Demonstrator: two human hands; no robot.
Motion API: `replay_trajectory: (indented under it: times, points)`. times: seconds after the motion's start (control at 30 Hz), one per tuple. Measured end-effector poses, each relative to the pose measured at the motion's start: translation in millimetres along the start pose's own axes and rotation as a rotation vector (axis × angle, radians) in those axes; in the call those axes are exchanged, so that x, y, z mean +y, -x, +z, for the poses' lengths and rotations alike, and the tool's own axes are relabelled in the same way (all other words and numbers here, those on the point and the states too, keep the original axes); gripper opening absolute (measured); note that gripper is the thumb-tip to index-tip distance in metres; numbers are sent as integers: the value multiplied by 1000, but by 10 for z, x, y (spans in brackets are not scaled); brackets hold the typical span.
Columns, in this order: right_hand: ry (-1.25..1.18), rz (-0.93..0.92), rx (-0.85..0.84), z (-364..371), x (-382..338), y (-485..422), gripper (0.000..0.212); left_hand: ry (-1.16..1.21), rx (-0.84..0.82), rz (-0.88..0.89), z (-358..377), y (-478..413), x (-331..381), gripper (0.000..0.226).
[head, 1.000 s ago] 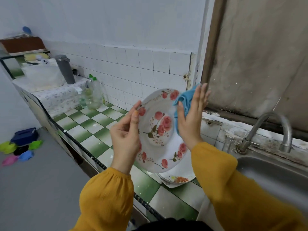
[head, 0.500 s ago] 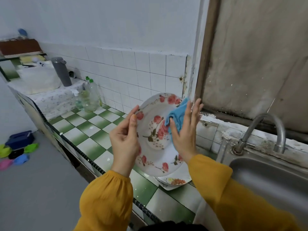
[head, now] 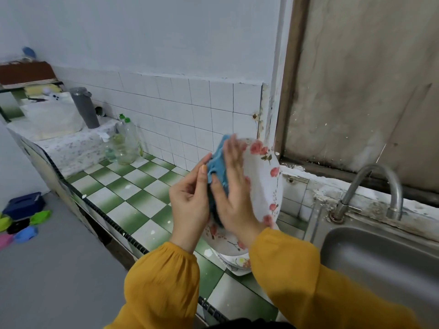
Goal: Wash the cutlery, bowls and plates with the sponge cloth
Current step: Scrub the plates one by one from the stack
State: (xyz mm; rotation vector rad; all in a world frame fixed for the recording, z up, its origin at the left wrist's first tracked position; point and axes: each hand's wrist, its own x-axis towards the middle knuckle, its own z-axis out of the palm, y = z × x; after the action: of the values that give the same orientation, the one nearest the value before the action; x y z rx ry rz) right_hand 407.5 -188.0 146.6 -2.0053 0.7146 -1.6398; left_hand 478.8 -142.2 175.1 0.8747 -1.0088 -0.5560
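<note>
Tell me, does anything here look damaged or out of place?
Yes. The wall edge above the floral plate is chipped and stained, with a hole, and white spots lie on the green checkered counter.

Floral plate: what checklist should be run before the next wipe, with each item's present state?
1. Grip: the left hand holds the floral plate at its rim: ok.
2. Contact: the right hand presses the blue sponge cloth flat on the plate's face: ok.
3. Clearance: plate's lower edge free of the stacked plates on the counter: cannot tell.
4. Plate's face free of dirt: cannot tell, the hands cover it.
5. No water running from the tap: ok.
</note>
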Motion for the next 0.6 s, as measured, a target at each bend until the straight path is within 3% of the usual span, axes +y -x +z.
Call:
replay_trajectory:
  times: [0.1, 0.2, 0.3, 0.43, 0.53, 0.6]
  points:
    - [47, -141, -298, -21, 76, 350, 60, 51, 92, -49, -128, -111, 11, 21]
    - [280, -113, -303, -173, 375, 475, 62, 32, 171, -22, -234, -202, 45, 25]
    - [417, 124, -85, -332, 656, 414, 69, 24, 193, -5, -261, -226, 58, 27]
    - [39, 422, 281, -417, 635, 200, 66, 11, 176, 39, -213, -142, 59, 24]
    - [-190, 699, 544, -420, 533, -61, 22, -5, 156, 52, -179, -107, 46, 26]
    - [-356, 905, 685, -477, 516, -175, 36, 33, 161, 22, -202, -106, -15, 28]
